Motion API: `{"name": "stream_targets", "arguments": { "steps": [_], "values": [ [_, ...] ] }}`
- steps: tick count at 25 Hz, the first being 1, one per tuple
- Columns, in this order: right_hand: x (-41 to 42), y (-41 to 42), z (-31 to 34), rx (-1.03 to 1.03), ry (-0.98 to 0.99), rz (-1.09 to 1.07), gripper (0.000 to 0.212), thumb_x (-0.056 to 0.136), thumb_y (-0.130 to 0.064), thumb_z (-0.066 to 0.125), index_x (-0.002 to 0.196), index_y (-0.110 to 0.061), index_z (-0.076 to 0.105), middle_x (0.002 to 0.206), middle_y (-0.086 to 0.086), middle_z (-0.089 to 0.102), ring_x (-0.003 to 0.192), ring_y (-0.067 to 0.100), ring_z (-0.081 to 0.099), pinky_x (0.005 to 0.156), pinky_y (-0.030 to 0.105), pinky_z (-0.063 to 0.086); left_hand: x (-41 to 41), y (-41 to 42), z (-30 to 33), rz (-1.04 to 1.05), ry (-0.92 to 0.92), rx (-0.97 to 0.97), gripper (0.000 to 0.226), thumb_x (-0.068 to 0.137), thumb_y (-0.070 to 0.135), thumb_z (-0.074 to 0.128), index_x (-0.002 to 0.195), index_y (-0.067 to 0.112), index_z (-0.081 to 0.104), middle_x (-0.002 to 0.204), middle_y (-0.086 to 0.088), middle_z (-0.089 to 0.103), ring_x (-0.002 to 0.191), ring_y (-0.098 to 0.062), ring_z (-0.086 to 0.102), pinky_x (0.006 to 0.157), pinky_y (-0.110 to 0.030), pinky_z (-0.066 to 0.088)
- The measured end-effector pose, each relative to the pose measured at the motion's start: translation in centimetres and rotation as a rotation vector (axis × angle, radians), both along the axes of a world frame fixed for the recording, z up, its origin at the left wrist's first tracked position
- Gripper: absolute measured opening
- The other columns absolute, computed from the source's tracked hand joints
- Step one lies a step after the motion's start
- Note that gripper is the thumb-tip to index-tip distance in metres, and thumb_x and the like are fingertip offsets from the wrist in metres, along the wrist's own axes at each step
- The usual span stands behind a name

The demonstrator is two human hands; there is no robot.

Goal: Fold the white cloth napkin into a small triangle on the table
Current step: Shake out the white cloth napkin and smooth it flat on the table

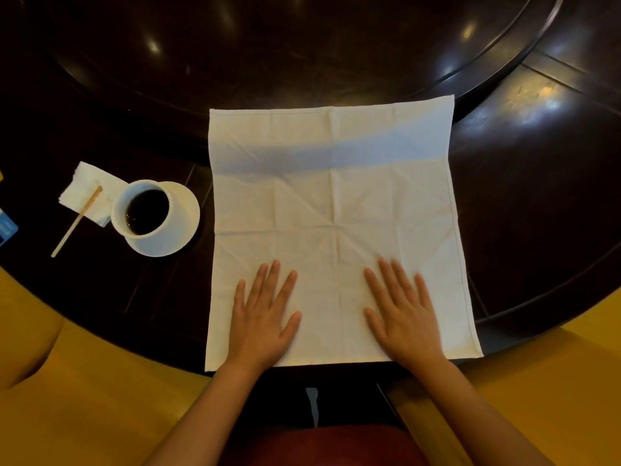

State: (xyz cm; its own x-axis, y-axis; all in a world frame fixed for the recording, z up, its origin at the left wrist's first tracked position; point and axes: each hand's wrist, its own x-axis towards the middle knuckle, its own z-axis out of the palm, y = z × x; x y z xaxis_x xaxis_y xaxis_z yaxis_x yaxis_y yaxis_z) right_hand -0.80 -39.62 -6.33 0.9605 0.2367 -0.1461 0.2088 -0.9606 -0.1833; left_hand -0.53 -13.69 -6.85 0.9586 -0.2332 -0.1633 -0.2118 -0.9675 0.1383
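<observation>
The white cloth napkin lies spread out flat as a full square on the dark round table. Old fold creases cross it in a grid and along the diagonals. Its far edge rests on the raised turntable in the table's middle. My left hand lies palm down on the napkin's near left part, fingers apart. My right hand lies palm down on the near right part, fingers spread. Neither hand grips the cloth.
A white cup of dark coffee stands on a saucer just left of the napkin. Further left lie a paper napkin and a wooden stirrer. The raised dark turntable fills the far side.
</observation>
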Motion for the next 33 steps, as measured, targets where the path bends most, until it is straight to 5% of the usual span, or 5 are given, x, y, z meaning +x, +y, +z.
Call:
{"name": "stream_targets", "arguments": {
  "steps": [7,16,21,28,33],
  "values": [
    [3.5,-4.4,0.7,-0.106,-0.032,-0.479,0.070,0.091,-0.055,0.015,0.148,-0.014,0.005,0.157,0.009,0.008,0.143,0.019,-0.004,0.114,0.051,0.002,1.7,1.3,1.1,0.311,-0.017,-0.087,0.065,0.093,0.045,0.020,0.149,0.014,0.010,0.157,-0.009,0.011,0.144,-0.018,0.003,0.114,-0.047,0.003],
    [12.1,4.2,-0.5,-0.002,-0.078,0.021,0.059,0.092,-0.048,0.028,0.145,-0.024,0.026,0.153,0.007,0.024,0.142,0.024,0.011,0.111,0.052,0.007,12.2,-4.2,-0.3,-0.016,-0.090,0.012,0.061,0.089,0.048,0.028,0.146,0.028,0.027,0.154,-0.007,0.025,0.142,-0.023,0.017,0.108,-0.055,0.009],
    [13.6,1.1,-0.8,-0.003,-0.077,-0.051,0.066,0.090,-0.052,0.022,0.148,-0.022,0.012,0.156,0.005,0.011,0.143,0.020,0.003,0.113,0.046,0.001,13.5,0.3,-0.6,0.149,-0.077,0.012,0.064,0.089,0.052,0.022,0.149,0.029,0.017,0.158,-0.006,0.008,0.144,-0.025,0.004,0.112,-0.051,0.005],
    [15.2,-2.5,-0.3,0.009,-0.049,-0.622,0.070,0.094,-0.047,0.025,0.148,-0.011,0.000,0.158,0.007,0.003,0.144,0.021,-0.002,0.115,0.049,0.001,13.7,0.7,-0.4,0.281,-0.079,0.076,0.065,0.092,0.050,0.023,0.150,0.023,0.015,0.158,-0.011,0.006,0.144,-0.029,0.004,0.113,-0.050,0.007],
    [12.4,-3.4,0.3,-0.008,-0.019,-0.291,0.068,0.093,-0.054,0.019,0.148,-0.016,0.006,0.155,0.004,0.000,0.144,0.024,0.000,0.111,0.048,-0.009,10.9,-1.9,0.2,0.314,-0.110,0.009,0.062,0.091,0.044,0.031,0.148,0.020,0.023,0.156,-0.014,0.014,0.143,-0.026,0.011,0.110,-0.056,0.006]
  ]
}}
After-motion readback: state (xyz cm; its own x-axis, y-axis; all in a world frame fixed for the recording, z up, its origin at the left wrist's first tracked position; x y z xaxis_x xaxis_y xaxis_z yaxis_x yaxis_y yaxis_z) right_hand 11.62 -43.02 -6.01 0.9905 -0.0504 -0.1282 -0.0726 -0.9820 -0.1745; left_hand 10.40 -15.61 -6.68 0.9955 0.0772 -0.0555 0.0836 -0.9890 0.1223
